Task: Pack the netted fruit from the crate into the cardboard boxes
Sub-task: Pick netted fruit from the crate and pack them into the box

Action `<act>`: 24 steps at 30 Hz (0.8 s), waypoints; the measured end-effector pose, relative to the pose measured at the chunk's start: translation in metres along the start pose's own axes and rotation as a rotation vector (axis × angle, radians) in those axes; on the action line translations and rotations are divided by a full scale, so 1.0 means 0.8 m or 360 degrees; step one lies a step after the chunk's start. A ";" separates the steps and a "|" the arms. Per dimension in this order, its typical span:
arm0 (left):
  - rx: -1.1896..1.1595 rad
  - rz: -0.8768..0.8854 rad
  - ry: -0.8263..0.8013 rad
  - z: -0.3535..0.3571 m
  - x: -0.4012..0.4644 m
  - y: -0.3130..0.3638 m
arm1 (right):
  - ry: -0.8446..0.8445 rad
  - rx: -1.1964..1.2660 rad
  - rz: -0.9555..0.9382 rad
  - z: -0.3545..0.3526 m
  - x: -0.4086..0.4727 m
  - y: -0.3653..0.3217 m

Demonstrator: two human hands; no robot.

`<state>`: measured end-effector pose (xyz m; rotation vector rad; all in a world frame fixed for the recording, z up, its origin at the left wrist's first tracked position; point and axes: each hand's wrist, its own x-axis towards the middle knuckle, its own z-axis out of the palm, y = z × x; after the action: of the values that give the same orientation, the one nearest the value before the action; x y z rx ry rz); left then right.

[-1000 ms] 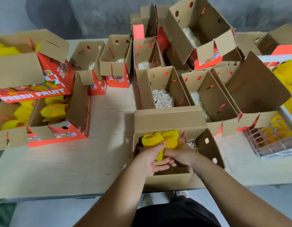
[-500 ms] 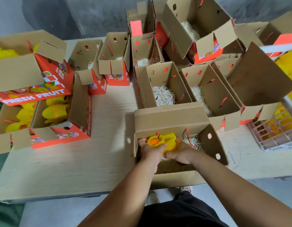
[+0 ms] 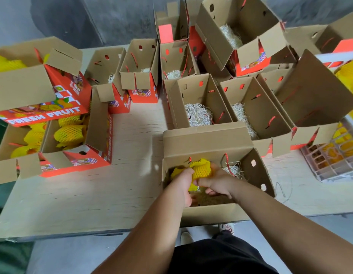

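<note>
1. Seen from above: left hand (image 3: 182, 181) and right hand (image 3: 217, 182) side by side inside the nearest cardboard box (image 3: 209, 213), at the near edge of the worktop (image 3: 92, 194).
2. Grip state: fingers of both hands curled round yellow netted fruit (image 3: 201, 168), pressed together against the box's far-left inner corner; hard to tell whether one fruit or two.
3. Just right of the grip, in the same box: pale shredded straw padding (image 3: 234, 170), otherwise unfilled as far as visible.
4. Beyond the grip: two open boxes (image 3: 199, 95) holding only straw, with more straw-lined boxes behind them.
5. Well left of the grip: filled boxes (image 3: 69, 133) showing yellow netted fruit, one printed "FRESH FRUIT".
6. Far right of the grip: plastic crate (image 3: 334, 163) with yellow fruit left inside.
7. Progress, as a judgement: early to middle. A few boxes packed, this one barely begun, many waiting, crate not yet emptied.
</note>
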<state>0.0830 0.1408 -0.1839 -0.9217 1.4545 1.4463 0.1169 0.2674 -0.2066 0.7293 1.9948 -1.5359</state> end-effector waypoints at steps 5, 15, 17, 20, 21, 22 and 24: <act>-0.0020 0.0536 0.0394 0.015 -0.013 -0.001 | -0.0059 -0.0056 -0.0065 0.000 -0.008 -0.011; 0.0686 0.1260 -0.0139 -0.003 -0.024 -0.016 | -0.0095 -0.0008 -0.0286 -0.034 -0.058 -0.019; 0.0826 0.1427 -0.0110 -0.017 -0.019 -0.015 | -0.0082 0.0062 -0.0321 -0.038 -0.060 -0.015; 0.0906 0.1563 -0.0113 -0.031 -0.011 -0.015 | -0.0005 0.0118 -0.0346 -0.038 -0.061 -0.013; 0.0915 0.1589 -0.0126 -0.033 -0.009 -0.016 | 0.0010 0.0114 -0.0356 -0.038 -0.061 -0.011; 0.0920 0.1609 -0.0124 -0.034 -0.007 -0.016 | 0.0014 0.0103 -0.0357 -0.037 -0.062 -0.010; 0.0918 0.1650 -0.0112 -0.033 -0.003 -0.016 | 0.0015 0.0078 -0.0333 -0.036 -0.061 -0.008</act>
<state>0.0937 0.1135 -0.1870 0.3229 2.2638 1.5293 0.1457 0.2891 -0.1621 0.5615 2.1023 -1.7080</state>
